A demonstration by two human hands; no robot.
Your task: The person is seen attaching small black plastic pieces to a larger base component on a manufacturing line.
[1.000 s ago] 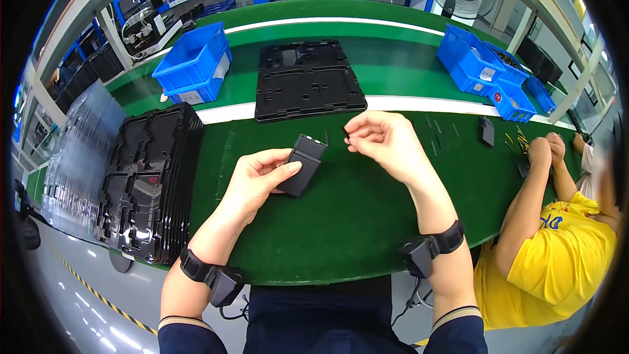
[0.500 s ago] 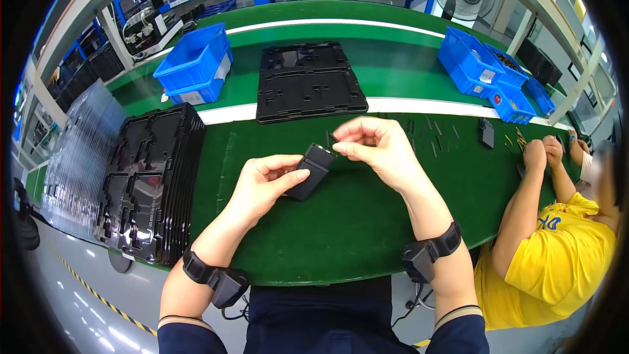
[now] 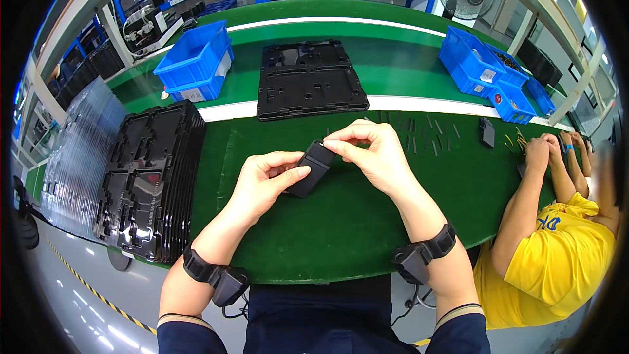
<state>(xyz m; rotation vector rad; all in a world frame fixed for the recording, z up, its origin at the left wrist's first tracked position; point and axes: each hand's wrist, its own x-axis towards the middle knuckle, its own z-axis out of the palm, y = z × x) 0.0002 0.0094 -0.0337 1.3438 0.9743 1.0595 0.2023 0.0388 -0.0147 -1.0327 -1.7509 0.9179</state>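
My left hand (image 3: 265, 182) is closed round the lower part of a flat black rectangular case (image 3: 313, 169), its thumb lying across the front. The case is held tilted above the green mat, its upper end leaning right. At that upper end, my right hand (image 3: 369, 152) pinches a small black strip between thumb and forefinger, against the edge of the case. Its fingertips largely hide the strip. Several thin dark strips (image 3: 426, 132) lie loose on the mat beyond my right hand.
A black moulded tray (image 3: 311, 82) lies ahead. To the left stand stacked black trays (image 3: 147, 180) and clear trays (image 3: 82, 164). Blue bins (image 3: 194, 62) stand at back left, more blue bins (image 3: 465, 59) at back right. A co-worker in a yellow shirt (image 3: 557, 259) works at right.
My right hand has moved slightly left and down, bringing the small black strip from just above the case to its upper end. My left hand holds the case nearly still.
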